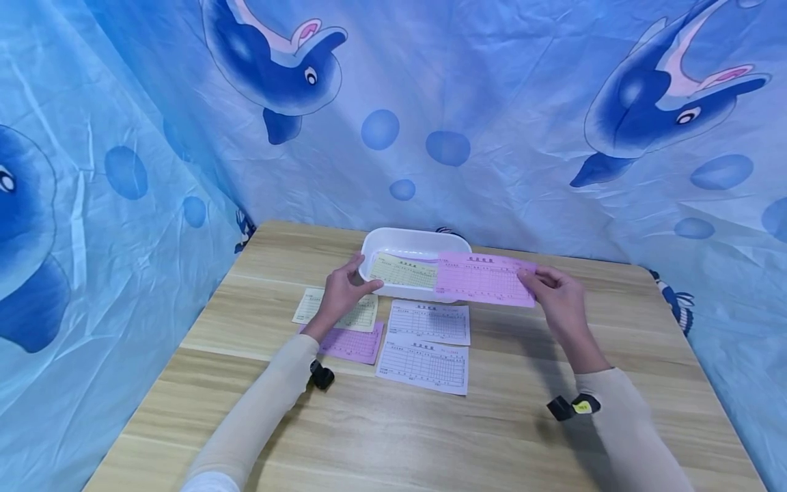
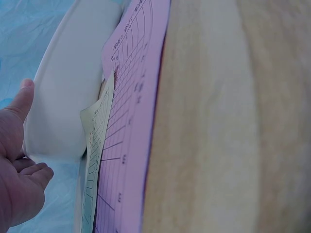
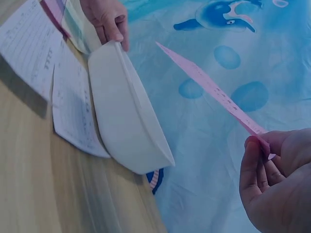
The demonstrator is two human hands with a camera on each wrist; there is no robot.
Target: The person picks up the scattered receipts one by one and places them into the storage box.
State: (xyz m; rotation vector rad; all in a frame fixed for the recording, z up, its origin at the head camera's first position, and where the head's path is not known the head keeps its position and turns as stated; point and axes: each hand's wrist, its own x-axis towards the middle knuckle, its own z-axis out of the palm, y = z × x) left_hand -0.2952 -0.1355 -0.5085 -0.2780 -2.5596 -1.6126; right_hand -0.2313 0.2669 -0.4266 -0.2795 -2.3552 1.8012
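Note:
A white plastic tub (image 1: pixel 406 239) stands toward the back of the table, with a pale green printed slip (image 1: pixel 402 270) inside it. My left hand (image 1: pixel 346 287) grips the tub's left end, its thumb over the rim in the right wrist view. My right hand (image 1: pixel 558 294) pinches a pink printed slip (image 1: pixel 486 279) by its right end. That slip is held above the tub's right part and hides some of it. In the right wrist view the pink slip (image 3: pixel 214 92) appears nearly edge-on, apart from the tub (image 3: pixel 126 111).
In front of the tub lie two white slips (image 1: pixel 424 365), one partly over the other. Left of them, a pale green slip (image 1: pixel 307 305) overlaps a pink slip (image 1: pixel 353 345), both partly behind my left hand. A blue dolphin-print curtain (image 1: pixel 406 102) hangs behind the wooden table (image 1: pixel 492 437).

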